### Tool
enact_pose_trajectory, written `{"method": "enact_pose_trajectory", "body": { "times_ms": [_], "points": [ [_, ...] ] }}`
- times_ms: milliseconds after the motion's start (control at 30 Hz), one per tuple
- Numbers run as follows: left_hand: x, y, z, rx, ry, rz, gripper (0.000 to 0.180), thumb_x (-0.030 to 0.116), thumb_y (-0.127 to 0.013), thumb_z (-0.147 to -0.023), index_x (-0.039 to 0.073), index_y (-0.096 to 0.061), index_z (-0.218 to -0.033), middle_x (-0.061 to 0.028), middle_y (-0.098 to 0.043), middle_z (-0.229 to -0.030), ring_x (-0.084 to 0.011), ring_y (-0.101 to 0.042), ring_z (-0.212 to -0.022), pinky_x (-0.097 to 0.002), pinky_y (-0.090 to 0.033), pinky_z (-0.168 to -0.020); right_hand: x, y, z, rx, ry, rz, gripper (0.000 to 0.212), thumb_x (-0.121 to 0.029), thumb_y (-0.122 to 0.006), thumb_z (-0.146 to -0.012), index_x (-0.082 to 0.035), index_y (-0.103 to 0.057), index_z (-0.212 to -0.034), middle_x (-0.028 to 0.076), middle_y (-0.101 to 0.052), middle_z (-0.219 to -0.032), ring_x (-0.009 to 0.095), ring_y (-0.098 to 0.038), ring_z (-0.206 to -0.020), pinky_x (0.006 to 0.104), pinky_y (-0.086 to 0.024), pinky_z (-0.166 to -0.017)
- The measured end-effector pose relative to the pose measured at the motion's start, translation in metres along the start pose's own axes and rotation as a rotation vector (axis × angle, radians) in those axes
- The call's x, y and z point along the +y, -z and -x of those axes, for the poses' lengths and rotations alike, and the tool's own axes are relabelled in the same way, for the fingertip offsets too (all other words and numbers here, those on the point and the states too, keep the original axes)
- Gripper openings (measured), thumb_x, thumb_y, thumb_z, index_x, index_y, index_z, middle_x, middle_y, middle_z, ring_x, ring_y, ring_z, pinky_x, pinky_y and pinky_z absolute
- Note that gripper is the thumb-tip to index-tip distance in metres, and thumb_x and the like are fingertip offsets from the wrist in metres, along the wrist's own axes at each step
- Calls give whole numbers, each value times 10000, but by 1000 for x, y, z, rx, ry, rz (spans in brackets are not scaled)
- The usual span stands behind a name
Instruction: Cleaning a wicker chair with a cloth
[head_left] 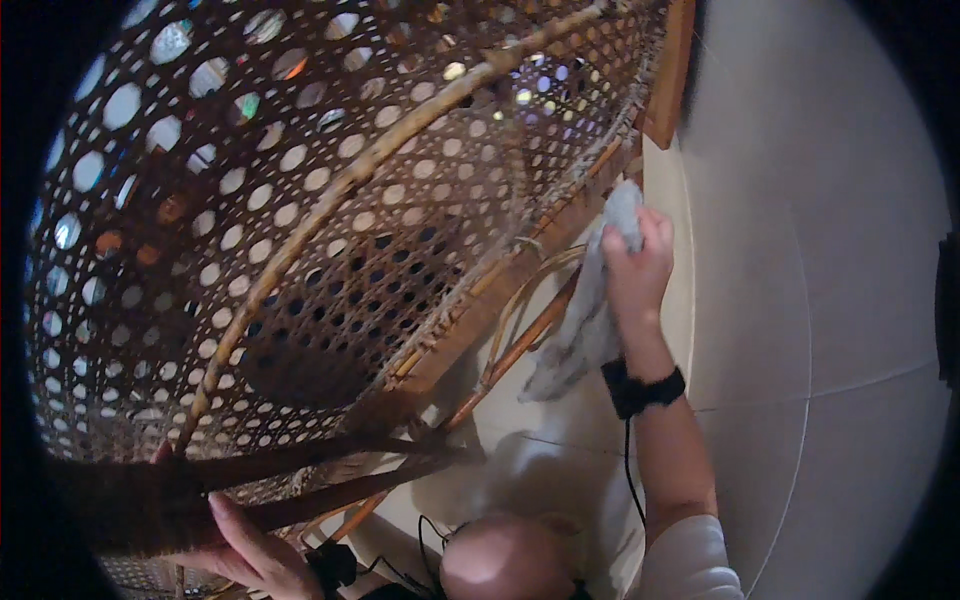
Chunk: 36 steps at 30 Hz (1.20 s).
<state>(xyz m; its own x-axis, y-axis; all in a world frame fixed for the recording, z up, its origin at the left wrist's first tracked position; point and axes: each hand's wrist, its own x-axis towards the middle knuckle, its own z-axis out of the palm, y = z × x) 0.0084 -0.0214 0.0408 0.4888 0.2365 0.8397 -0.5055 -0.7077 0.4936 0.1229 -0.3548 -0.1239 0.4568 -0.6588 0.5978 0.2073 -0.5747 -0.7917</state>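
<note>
The person's left hand, partly curled, grips a thick dark-brown bound support. Farther off, the right hand closes around a crumpled grey cloth, beside a brown open-weave cane frame's wooden edge.

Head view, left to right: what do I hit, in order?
Left hand → black wristband on that wrist → grey cloth → right hand, pinching the cloth → broad pale tiled surface. Left out: cane weave, which spans much of the left and middle.
</note>
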Motion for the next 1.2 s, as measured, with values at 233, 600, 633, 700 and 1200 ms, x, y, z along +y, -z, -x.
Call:
{"method": "enact_pose_trajectory", "body": {
  "times_ms": [233, 600, 633, 700, 1200],
  "points": [
    [-19, 16, 6, 18, -22, -31, 628, 71, -490, -892, 24, -133, -1407, -187, -326, -1371, -245, -400, -1203, -368, -337, -1009, 65, -13, -70, -62, -10, -1, 459, -29, -593, -734, -15, -544, -1190, 154, -450, -1140, 298, -475, -1032, 342, -405, -894],
    [-26, 13, 4, -42, -102, -4, 679, 21, -539, -881, 58, -121, -1415, -158, -310, -1379, -217, -389, -1180, -362, -367, -986, 75, -24, -66, -146, 168, 228, 492, 13, -567, -681, -49, -567, -1170, 149, -483, -1121, 319, -460, -1042, 370, -400, -898],
    [-27, 13, 4, -35, -104, -17, 678, 21, -539, -882, 57, -122, -1415, -158, -309, -1380, -217, -389, -1180, -362, -367, -986, 73, -23, -68, -152, 123, 218, 481, 10, -566, -681, -56, -575, -1157, 140, -491, -1117, 320, -461, -1038, 372, -401, -893],
    [-28, 11, 3, -36, -108, -31, 677, 22, -539, -882, 57, -123, -1415, -158, -309, -1380, -217, -389, -1181, -361, -367, -986, 66, -23, -79, -113, 202, 259, 462, 1, -568, -680, -72, -586, -1136, 128, -497, -1113, 317, -467, -1027, 374, -404, -889],
    [-29, 7, 1, -31, -127, -73, 668, 30, -538, -884, 55, -132, -1414, -159, -305, -1384, -216, -388, -1183, -355, -364, -990, 26, -14, -83, -250, 507, 422, 342, 22, -541, -638, -97, -647, -941, 54, -555, -999, 272, -493, -906, 366, -434, -804]
  ]
}}
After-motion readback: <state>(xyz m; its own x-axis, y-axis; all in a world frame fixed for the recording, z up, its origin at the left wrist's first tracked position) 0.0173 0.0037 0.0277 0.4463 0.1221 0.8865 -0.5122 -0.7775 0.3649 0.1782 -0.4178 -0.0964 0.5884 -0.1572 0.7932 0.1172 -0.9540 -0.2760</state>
